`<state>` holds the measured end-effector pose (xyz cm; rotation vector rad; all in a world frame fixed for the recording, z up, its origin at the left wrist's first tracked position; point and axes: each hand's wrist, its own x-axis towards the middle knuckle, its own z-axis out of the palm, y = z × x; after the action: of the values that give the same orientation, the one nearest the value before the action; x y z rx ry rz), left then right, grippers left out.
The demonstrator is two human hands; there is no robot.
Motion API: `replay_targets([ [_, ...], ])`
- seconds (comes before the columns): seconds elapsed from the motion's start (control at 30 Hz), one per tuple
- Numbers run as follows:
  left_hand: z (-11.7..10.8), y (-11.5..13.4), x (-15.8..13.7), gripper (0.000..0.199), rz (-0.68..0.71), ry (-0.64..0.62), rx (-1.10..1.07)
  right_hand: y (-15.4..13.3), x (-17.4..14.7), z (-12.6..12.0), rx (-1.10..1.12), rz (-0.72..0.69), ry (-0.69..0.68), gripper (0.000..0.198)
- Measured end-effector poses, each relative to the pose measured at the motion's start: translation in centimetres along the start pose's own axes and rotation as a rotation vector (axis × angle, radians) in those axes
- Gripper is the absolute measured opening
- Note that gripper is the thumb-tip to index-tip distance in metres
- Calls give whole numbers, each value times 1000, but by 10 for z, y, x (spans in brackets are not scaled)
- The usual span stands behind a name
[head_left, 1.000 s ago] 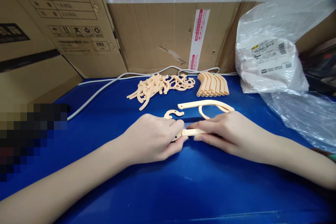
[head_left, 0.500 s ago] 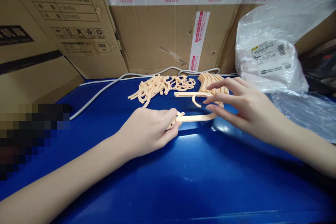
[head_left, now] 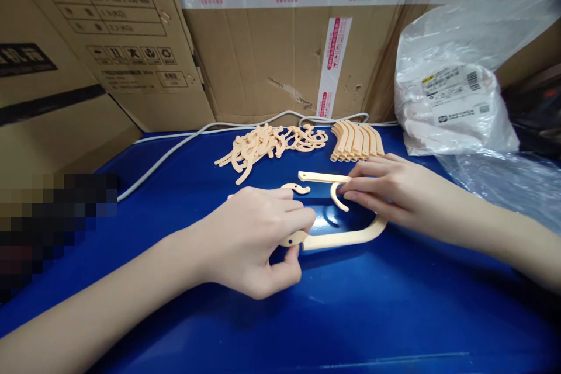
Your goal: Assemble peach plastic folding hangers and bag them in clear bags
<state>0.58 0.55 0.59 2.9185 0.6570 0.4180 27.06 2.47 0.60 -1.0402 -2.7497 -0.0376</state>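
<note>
My left hand pinches a small beige piece with a dark hole, resembling part of a folding clothes hanger. That piece meets the end of a long curved hanger arm, whose far end bends up to my right hand. With fingers drawn together, my right hand grips a second, straight-looking hanger arm. A beige hook curves down beside its fingertips. Just beyond my left knuckles lies a loose S-shaped piece. My fingers hide how the parts join.
A heap of beige hook pieces lies at the back of the blue table, left of stacked curved arms. A white cable runs behind. Cardboard boxes wall off the back; a plastic bag stands right.
My right hand has come down and closed on the hanger arm; before, its fingers were spread above it. Both hands and the held parts are nearer to me. The S-shaped piece shows more fully.
</note>
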Motion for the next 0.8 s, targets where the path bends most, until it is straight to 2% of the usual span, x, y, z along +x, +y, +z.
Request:
replay_targets([
  [0.27, 0, -4, 2, 12, 31, -30, 59, 7, 0, -1, -76, 36, -11, 36],
  [0.43, 3, -10, 3, 23, 46, 72, 148, 14, -1, -1, -89, 81, -51, 32],
  [0.6, 8, -16, 2, 34, -35, 85, 183, 17, 0, -1, -73, 113, -89, 33],
  [0.8, 11, -19, -2, 29, -107, 85, 192, 21, 1, 0, -50, 110, -79, 33],
])
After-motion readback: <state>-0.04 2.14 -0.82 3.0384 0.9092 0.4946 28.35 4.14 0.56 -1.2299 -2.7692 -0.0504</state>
